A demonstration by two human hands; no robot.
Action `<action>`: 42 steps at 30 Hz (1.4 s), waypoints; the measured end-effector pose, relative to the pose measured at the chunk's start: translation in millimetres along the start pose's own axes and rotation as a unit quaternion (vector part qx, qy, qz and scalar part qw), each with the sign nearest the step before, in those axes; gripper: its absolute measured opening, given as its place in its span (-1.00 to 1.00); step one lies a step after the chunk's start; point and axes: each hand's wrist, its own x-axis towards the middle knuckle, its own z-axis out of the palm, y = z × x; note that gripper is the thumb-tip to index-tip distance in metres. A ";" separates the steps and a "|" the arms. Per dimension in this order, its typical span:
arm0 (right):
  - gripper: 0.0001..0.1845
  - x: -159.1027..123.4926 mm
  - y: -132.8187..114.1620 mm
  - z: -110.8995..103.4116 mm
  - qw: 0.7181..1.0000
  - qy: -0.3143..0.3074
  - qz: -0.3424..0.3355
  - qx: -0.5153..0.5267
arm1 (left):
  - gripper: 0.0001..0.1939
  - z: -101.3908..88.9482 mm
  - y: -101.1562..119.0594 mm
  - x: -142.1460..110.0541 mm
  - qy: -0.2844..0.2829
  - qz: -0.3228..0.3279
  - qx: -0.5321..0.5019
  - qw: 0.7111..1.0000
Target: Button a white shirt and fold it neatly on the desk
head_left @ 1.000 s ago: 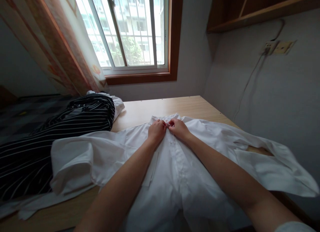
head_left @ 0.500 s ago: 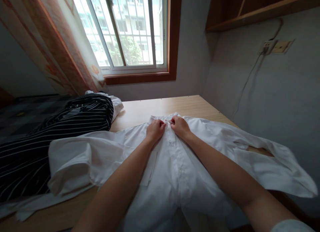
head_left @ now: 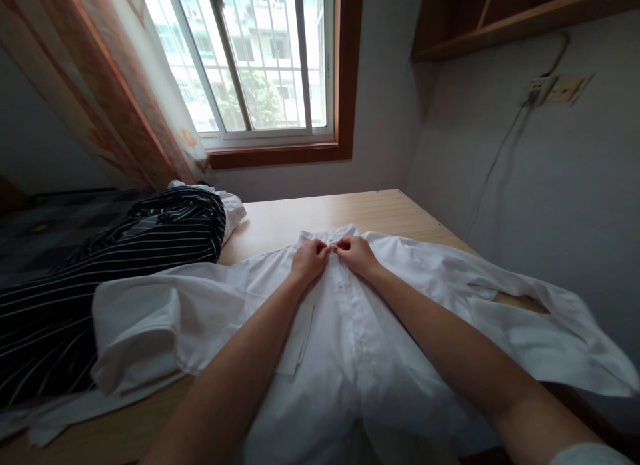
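A white long-sleeved shirt [head_left: 400, 358] lies spread front up, its sleeves stretched out to either side and its collar [head_left: 345, 231] toward the window. Just below the collar, at the top of the button placket, my left hand [head_left: 310, 257] pinches the cloth with closed fingers. My right hand [head_left: 356, 253] pinches the other front edge, its fingertips touching or nearly touching those of my left. Any button between the fingertips is too small to make out. Lower on the placket, small buttons show faintly.
The shirt rests on a light wooden table [head_left: 320, 208]. Black striped clothing [head_left: 165, 231] is heaped at the left, with white cloth beside it. Behind stand a barred window [head_left: 265, 71] and a curtain [head_left: 115, 71]. A cord hangs from the wall socket [head_left: 540, 91] at the right.
My right hand has moved slightly left, bringing its fingertips against or close to those of my left hand. The shirt lies much as before.
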 end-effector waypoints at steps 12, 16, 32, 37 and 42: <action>-0.90 2.3 8.5 3.7 0.994 -0.027 0.024 0.102 | -0.78 -1.2 -4.6 0.9 0.005 0.004 -0.049 0.999; -0.89 1.9 11.7 5.9 0.991 -0.035 0.027 0.127 | -0.81 -2.6 -4.5 -1.3 0.009 0.006 -0.050 0.999; -0.89 -1.7 7.8 1.4 0.996 -0.065 -0.010 0.066 | -0.87 -7.7 -0.3 -7.7 0.014 0.057 0.052 0.997; -0.78 -0.2 11.5 3.4 0.976 -0.109 0.054 0.183 | -0.88 -5.8 -4.2 -6.1 0.019 0.026 -0.022 0.999; -0.89 1.4 14.2 5.9 0.990 -0.071 0.016 0.118 | -0.87 -6.2 -7.3 -2.7 0.000 0.005 -0.104 0.995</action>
